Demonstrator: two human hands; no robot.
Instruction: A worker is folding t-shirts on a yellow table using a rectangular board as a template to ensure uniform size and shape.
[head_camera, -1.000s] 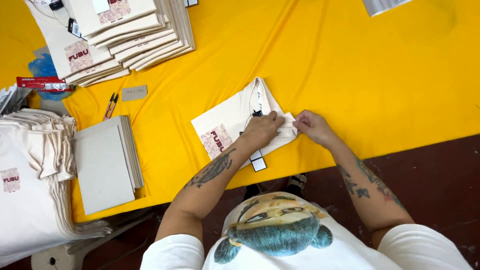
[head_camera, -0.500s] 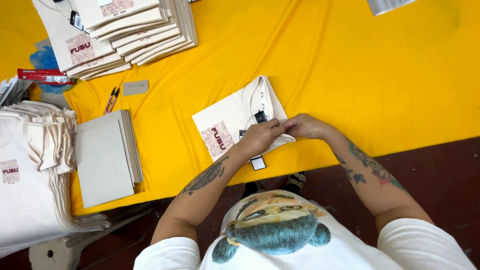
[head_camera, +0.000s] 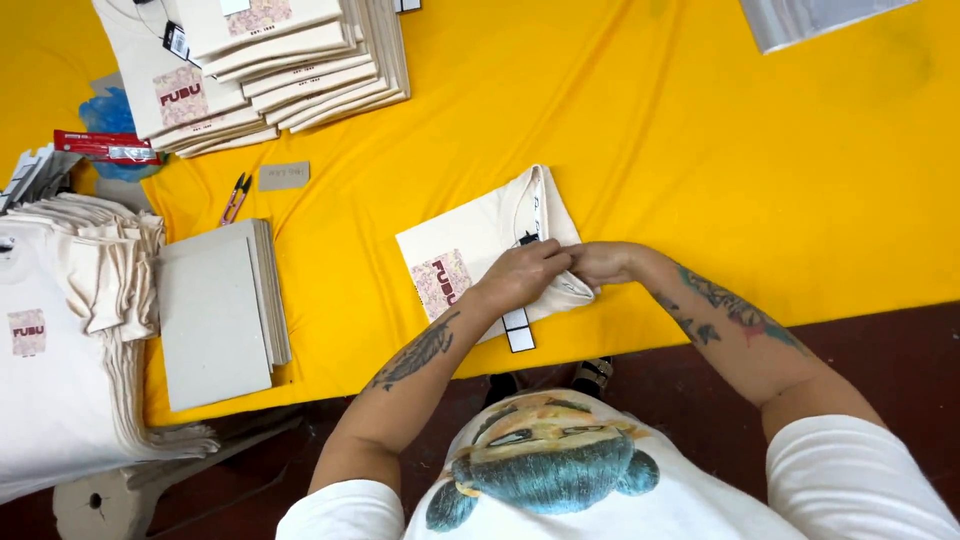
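Note:
A folded cream T-shirt with a small pink and red chest print lies on the yellow table cover, near its front edge. My left hand and my right hand meet over the shirt's right side, close to the collar, fingers pinched together on the fabric. A black and white hang tag sticks out below my left hand, hanging past the shirt's lower edge.
A fanned stack of folded cream shirts sits at the back left. Grey cardboard sheets lie at the left, beside a pile of unfolded shirts. Small snips, a grey label and a red box are nearby.
My hands have drawn together at the shirt's right side, the right hand sliding left to meet the left. The shirt has hardly moved.

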